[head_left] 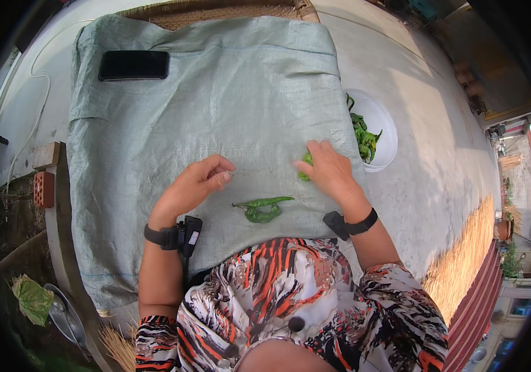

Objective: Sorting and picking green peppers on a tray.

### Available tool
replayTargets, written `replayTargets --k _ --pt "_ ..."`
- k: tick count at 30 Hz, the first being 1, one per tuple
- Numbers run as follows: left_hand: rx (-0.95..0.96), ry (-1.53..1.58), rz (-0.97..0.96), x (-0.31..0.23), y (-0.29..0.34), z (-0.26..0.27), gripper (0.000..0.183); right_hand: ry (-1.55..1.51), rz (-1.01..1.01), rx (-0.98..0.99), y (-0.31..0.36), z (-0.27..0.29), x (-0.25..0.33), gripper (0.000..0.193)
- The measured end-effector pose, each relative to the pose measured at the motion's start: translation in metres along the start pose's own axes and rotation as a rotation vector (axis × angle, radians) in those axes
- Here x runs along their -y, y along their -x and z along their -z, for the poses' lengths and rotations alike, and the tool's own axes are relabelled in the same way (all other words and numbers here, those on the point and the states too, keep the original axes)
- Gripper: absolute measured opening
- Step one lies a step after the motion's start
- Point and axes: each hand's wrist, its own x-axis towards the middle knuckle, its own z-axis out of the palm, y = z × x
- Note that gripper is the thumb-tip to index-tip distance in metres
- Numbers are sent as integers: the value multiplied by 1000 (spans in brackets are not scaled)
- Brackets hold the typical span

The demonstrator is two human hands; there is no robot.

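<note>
Near the right edge of a grey-green woven cloth [247, 99], my right hand [329, 170] is closed on a green pepper [304, 173]. The pepper shows beside the thumb and fingers, and the rest of it is under the hand. My left hand [200, 180] hovers over the middle of the cloth, fingers bent and thumb a little apart, with nothing visible in it. Between my hands and closer to me lie a long green chili pepper [265, 201] and a curled green pepper [262, 214], side by side and touching.
A white bowl [388, 133] of green peppers stands on the concrete floor, right of the cloth. A black phone [133, 65] lies at the cloth's far left. Past the far edge shows a woven basket rim [216, 13]. A red brick [43, 190] sits at left.
</note>
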Motion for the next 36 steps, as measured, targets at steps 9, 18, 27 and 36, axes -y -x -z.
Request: replayTargets --k 9,18,27,36 --pt "-16 -24 -7 -1 -4 -1 28 -383 310 -139 -9 -12 15 35" --pt "-102 -49 -96 -2 -11 2 32 -533 645 -122 -11 -11 89 30" --pt "13 345 -144 9 -10 2 28 -685 487 -66 -7 -17 83 37" --pt "-20 224 -178 12 -11 -6 19 -186 238 -556 -10 56 -25 38"
